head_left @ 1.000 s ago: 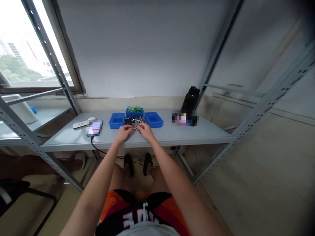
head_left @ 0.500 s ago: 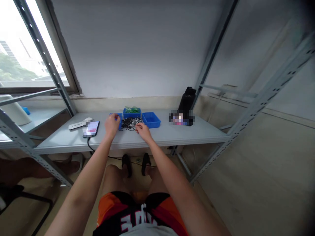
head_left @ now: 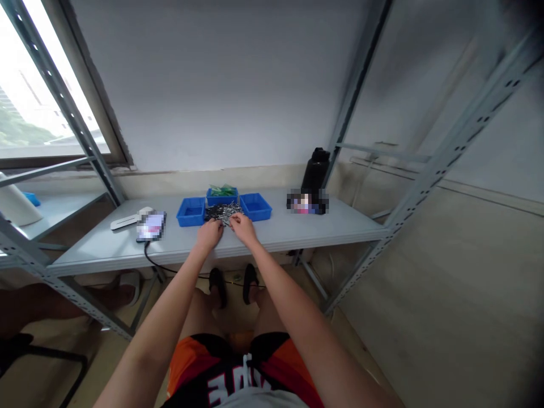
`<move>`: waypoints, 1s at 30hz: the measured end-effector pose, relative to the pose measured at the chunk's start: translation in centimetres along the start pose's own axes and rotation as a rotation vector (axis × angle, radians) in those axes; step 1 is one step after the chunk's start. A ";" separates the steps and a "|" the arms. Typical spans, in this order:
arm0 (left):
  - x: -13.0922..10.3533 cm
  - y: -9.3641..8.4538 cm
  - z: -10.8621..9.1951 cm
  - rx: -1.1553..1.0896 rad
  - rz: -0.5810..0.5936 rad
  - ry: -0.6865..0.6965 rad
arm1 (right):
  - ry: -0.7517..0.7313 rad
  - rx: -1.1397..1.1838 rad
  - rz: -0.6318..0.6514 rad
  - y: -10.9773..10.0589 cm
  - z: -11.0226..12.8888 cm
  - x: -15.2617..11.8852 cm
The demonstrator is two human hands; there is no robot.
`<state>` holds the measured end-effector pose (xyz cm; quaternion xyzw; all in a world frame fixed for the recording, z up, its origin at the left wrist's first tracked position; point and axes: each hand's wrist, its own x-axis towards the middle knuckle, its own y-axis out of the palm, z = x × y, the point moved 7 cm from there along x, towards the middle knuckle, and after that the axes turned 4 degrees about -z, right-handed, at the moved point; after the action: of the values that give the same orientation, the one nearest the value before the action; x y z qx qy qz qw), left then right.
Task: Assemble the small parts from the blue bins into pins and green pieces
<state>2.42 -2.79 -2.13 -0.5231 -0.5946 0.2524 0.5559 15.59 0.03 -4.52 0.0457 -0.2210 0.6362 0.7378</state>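
A pile of small black and silver slender pieces [head_left: 219, 212] lies on the grey shelf top, too small to name. At its near left edge, my left hand [head_left: 209, 233] rests with curled fingers against the pieces. My right hand [head_left: 243, 228] is at the near right edge, thumb and fingers pinched together; whatever they hold is too small to make out. Around the pile stand a left blue bin [head_left: 191, 220], a back blue bin [head_left: 221, 200] holding green items [head_left: 223, 190], and a right blue bin [head_left: 259, 215].
A phone [head_left: 152, 226] with a black cable and a white flat object [head_left: 124, 221] lie to the left. On the right, a tall black bottle [head_left: 315, 171] stands behind a blurred item [head_left: 306, 202]. Metal uprights frame the shelf; another person's leg [head_left: 111, 288] shows at lower left.
My left hand has come from over the left blue bin down and right to the pile's near edge. My right hand stays by the pile. The view has shifted slightly.
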 end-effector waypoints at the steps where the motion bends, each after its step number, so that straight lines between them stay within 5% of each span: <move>1: 0.1 0.1 0.1 -0.020 -0.005 -0.006 | -0.003 -0.014 0.003 0.0 0.0 0.0; 12: 0.3 0.1 1.8 -0.335 -0.076 0.019 | -0.120 -0.134 0.159 1.2 1.1 -0.5; 30: 0.2 -0.8 1.3 -0.543 -0.092 -0.020 | -0.029 -0.028 0.173 1.1 0.3 -0.4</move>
<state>1.00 -2.52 -1.64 -0.6229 -0.6691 0.0633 0.4002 14.42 -0.20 -4.59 0.0253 -0.2439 0.6935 0.6774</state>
